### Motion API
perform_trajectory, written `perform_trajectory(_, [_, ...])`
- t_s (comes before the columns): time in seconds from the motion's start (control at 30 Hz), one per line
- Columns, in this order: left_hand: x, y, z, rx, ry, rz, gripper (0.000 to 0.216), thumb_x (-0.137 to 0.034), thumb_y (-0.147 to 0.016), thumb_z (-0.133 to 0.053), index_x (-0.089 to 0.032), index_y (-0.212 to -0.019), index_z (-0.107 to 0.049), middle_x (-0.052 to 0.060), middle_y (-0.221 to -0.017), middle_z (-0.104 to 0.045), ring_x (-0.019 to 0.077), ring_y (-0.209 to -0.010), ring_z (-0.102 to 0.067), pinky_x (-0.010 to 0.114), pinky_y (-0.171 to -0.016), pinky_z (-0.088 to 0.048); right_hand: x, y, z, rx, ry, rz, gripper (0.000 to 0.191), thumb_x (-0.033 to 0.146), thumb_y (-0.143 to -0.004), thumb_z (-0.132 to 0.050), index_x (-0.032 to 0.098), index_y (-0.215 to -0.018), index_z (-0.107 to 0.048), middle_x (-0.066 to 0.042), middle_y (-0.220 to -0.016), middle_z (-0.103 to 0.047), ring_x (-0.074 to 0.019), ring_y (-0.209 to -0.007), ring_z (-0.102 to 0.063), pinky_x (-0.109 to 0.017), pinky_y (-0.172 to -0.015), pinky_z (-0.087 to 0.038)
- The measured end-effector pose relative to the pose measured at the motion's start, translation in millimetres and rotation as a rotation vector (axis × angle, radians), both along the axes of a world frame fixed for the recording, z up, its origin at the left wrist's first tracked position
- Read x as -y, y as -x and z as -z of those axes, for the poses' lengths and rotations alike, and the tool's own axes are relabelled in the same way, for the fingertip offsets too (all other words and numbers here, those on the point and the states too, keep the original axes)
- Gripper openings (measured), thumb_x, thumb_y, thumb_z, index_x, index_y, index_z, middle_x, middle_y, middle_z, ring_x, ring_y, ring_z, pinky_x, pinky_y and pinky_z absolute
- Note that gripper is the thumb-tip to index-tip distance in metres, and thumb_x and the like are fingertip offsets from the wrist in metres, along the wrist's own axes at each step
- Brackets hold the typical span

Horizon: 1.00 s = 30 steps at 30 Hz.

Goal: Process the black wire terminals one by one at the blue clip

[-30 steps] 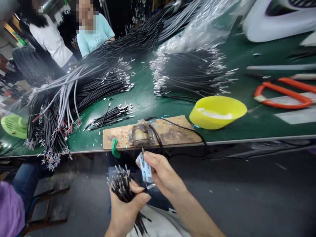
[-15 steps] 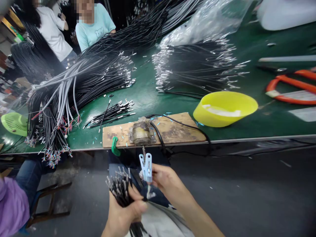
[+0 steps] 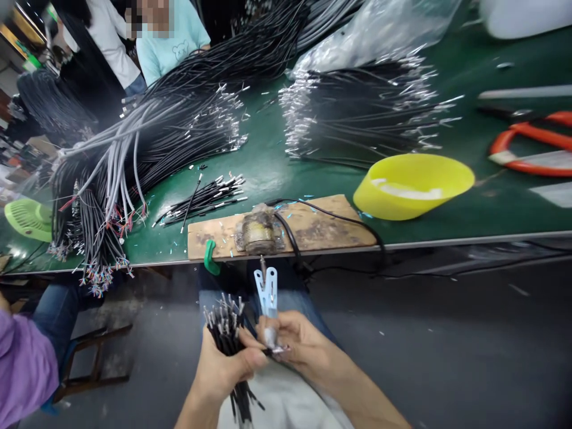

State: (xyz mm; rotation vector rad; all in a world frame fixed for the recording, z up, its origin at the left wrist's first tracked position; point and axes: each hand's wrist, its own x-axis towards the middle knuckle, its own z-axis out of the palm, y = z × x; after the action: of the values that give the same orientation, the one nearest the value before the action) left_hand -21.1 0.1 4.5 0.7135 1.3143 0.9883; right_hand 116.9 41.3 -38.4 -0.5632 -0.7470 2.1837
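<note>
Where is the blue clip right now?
In the head view, slightly left of and below centre, the blue clip is between the board and the right hand.

On the table (image 3: 266, 170), a motor (image 3: 260, 231) sits on a board (image 3: 328, 229); tub (image 3: 411, 205) right, scissors (image 3: 536, 132) farther right; fan (image 3: 29, 219) far left.

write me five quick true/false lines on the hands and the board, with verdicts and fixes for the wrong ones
1. The left hand grips a bundle of black cables. True.
2. The right hand is at the lower end of the pale blue clip. True.
3. A metal cylinder sits on the wooden board, and a green hook is at its front edge. True.
4. The clip lies flat on that board. False: it is off the board, nearer the person.
5. The hook is at the board's right end. False: it is near the left end.
</note>
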Motion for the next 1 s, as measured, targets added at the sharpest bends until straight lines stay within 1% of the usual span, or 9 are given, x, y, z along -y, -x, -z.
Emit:
perform_trajectory(0.07, [-2.2,-0.2,-3.4,-0.042,-0.050,0.017,0.037,-0.044,-0.050,-0.082,-0.012,-0.051,-0.063,-0.001,-0.048,-0.047,0.0060,-0.042,-0.037,0.022,-0.039,-0.030,-5.5,-5.4,-2.0,0.042,0.022,-0.080,0.042,0.053,-0.053,-0.079,0.015,-0.060,-0.061,0.002,-0.057,-0.050,-0.0104,-0.052,-0.045,-0.024,-0.051,-0.036])
perform_trajectory(0.13, [-2.0,0.2,-6.0,-0.094,-0.102,0.003,0.030,-0.038,-0.051,-0.082,-0.013,-0.052,-0.065,0.000,-0.049,-0.051,0.0095,-0.048,-0.044,0.024,-0.046,-0.037,-16.5,-11.8,-9.5,0.138,-0.023,-0.098,0.041,0.051,-0.055,-0.079,0.014,-0.065,-0.063,0.000,-0.061,-0.054,-0.0122,-0.057,-0.047,-0.025,-0.055,-0.037])
perform_trajectory(0.2, [0.0,0.5,-8.0,-0.154,-0.154,-0.049,0.025,-0.034,-0.054,-0.082,-0.014,-0.055,-0.067,0.002,-0.054,-0.056,0.0129,-0.054,-0.050,0.027,-0.054,-0.043,-30.7,-15.2,-19.7,0.231,-0.070,-0.008,0.041,0.052,-0.058,-0.077,0.013,-0.066,-0.064,0.000,-0.062,-0.055,-0.0132,-0.060,-0.047,-0.026,-0.057,-0.037])
perform_trajectory(0.3, [2.6,-0.8,-10.6,-0.237,-0.234,-0.153,0.019,-0.031,-0.058,-0.079,-0.016,-0.058,-0.068,0.003,-0.060,-0.061,0.0165,-0.061,-0.055,0.029,-0.061,-0.046,-48.4,-10.3,-33.8,0.265,-0.101,0.176,0.050,0.062,-0.060,-0.069,0.015,-0.050,-0.054,0.003,-0.052,-0.044,-0.0106,-0.052,-0.038,-0.024,-0.050,-0.031])
perform_trajectory(0.4, [0.8,-4.7,-12.0,-0.293,-0.298,-0.224,0.015,-0.031,-0.061,-0.077,-0.020,-0.059,-0.068,0.003,-0.063,-0.062,0.0187,-0.062,-0.057,0.032,-0.064,-0.048,-53.9,2.1,-43.3,0.225,-0.067,0.203,0.053,0.066,-0.057,-0.067,0.017,-0.049,-0.050,0.003,-0.050,-0.044,-0.0104,-0.050,-0.037,-0.024,-0.046,-0.029])
perform_trajectory(0.5, [-4.2,-9.8,-11.4,-0.335,-0.331,-0.253,0.011,-0.031,-0.062,-0.076,-0.024,-0.057,-0.069,0.002,-0.061,-0.063,0.0205,-0.061,-0.058,0.035,-0.064,-0.049,-51.1,11.6,-48.3,0.183,0.000,0.248,0.052,0.064,-0.055,-0.070,0.018,-0.050,-0.047,0.004,-0.049,-0.042,-0.0100,-0.048,-0.036,-0.023,-0.044,-0.027])
perform_trajectory(0.73, [-10.5,-16.7,-8.7,-0.368,-0.314,-0.240,0.013,-0.031,-0.059,-0.077,-0.023,-0.055,-0.068,0.001,-0.058,-0.063,0.0202,-0.057,-0.057,0.035,-0.059,-0.050,-49.1,17.9,-46.1,0.151,0.053,0.330,0.051,0.056,-0.053,-0.076,0.018,-0.049,-0.042,0.006,-0.049,-0.037,-0.0072,-0.047,-0.030,-0.021,-0.042,-0.022])
perform_trajectory(0.9, [-9.9,-16.8,-8.3,-0.361,-0.300,-0.231,0.013,-0.032,-0.059,-0.077,-0.022,-0.056,-0.069,0.001,-0.059,-0.064,0.0199,-0.058,-0.058,0.034,-0.059,-0.049,-44.3,16.0,-36.6,0.191,0.098,0.350,0.056,0.070,-0.054,-0.066,0.018,-0.047,-0.045,0.007,-0.044,-0.033,-0.0067,-0.042,-0.022,-0.022,-0.039,-0.018])
perform_trajectory(1.0, [-7.1,-16.7,-6.9,-0.340,-0.286,-0.220,0.010,-0.031,-0.060,-0.077,-0.027,-0.056,-0.068,0.000,-0.059,-0.064,0.0196,-0.057,-0.058,0.034,-0.059,-0.049,-33.2,7.3,-28.5,0.244,0.017,0.346,0.059,0.074,-0.057,-0.058,0.019,-0.042,-0.043,0.006,-0.041,-0.032,-0.0075,-0.041,-0.024,-0.023,-0.039,-0.019])
